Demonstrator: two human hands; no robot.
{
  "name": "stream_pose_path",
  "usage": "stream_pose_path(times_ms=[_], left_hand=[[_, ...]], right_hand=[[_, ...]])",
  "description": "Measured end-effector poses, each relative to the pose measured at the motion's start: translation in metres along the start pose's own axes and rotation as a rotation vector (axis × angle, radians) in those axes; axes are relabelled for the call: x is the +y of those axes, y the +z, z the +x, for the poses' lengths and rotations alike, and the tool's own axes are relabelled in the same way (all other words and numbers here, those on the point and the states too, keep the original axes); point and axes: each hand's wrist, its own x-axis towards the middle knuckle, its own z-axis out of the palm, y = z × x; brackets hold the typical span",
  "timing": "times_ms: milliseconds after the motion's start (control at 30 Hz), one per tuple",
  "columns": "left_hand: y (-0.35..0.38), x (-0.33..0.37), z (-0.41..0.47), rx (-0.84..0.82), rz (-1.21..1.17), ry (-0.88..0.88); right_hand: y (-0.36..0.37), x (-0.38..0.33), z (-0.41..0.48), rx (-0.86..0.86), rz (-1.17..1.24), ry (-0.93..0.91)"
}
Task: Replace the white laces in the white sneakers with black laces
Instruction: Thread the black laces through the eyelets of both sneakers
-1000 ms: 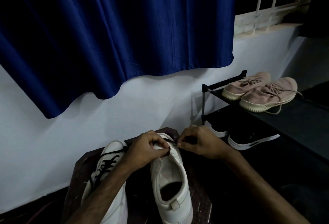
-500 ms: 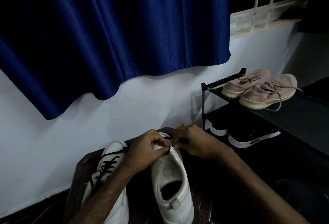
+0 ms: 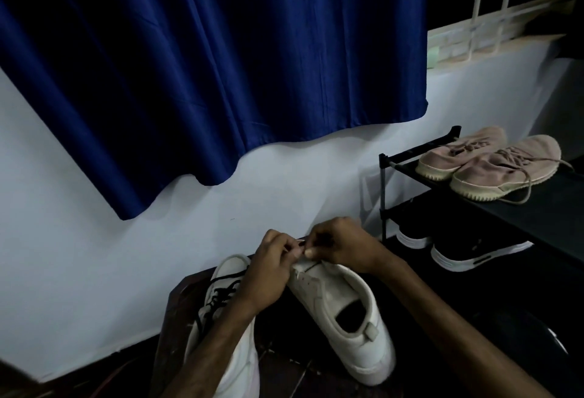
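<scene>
Blue curtain (image 3: 205, 65) hangs over the wall, left and centre. Below it is a dark bench (image 3: 177, 306). Laced sneaker (image 3: 228, 271) stands at the bench's left, toe to the wall, black lace (image 3: 221, 295) crossed up its front. Left hand (image 3: 268, 271): fingers curled, pinching the front upper edge of the second sneaker (image 3: 319, 293), heel toward the camera. Right hand (image 3: 344, 249) meets it fingertip to fingertip, fingers curled on the same edge. Cannot tell whether a lace is between them. Shoe rack (image 3: 384, 195) at right: pink shoes (image 3: 499, 170) on top, black shoes (image 3: 474, 255) below.
</scene>
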Motion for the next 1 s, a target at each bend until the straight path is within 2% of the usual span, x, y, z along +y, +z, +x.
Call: stream_pose_path(times_ms=[167,267,333,467,533,567,667,700,733,833,867,1000], left_hand=[[-0.005,0.001,-0.001,-0.027,-0.029,0.059],[-0.019,-0.012,-0.004,-0.223,-0.100,0.051],[-0.023,-0.017,-0.012,-0.316,-0.183,0.030],[-0.017,-0.013,-0.015,-0.264,-0.187,0.091],[-0.019,-0.014,-0.014,-0.258,-0.151,0.138],[-0.021,-0.015,-0.014,-0.251,-0.104,0.164],[-0.022,-0.016,-0.015,-0.226,-0.026,0.218],[-0.021,-0.017,-0.016,-0.223,-0.030,0.218],[-0.021,-0.017,-0.016,-0.223,-0.032,0.216],[-0.018,-0.017,-0.013,-0.202,-0.028,0.191],[-0.018,-0.016,-0.012,-0.188,-0.040,0.175],[-0.016,-0.016,-0.010,-0.166,-0.042,0.158]], right_hand=[[0.001,0.003,-0.005,0.020,0.047,-0.003],[0.008,0.005,-0.011,0.088,0.151,0.081],[0.015,0.003,-0.012,0.167,0.131,0.080],[0.015,0.003,-0.012,0.386,0.017,-0.104],[0.020,-0.004,-0.011,0.441,0.066,-0.167],[0.024,-0.011,-0.008,0.478,0.182,-0.162],[0.026,-0.031,0.003,0.681,0.924,0.000],[0.024,-0.030,0.005,0.697,1.052,0.048],[0.021,-0.025,0.006,0.626,1.029,0.061],[0.017,-0.010,0.002,0.112,0.540,0.036],[0.017,-0.006,0.000,0.006,0.455,0.054],[0.006,-0.003,-0.007,-0.073,0.432,0.066]])
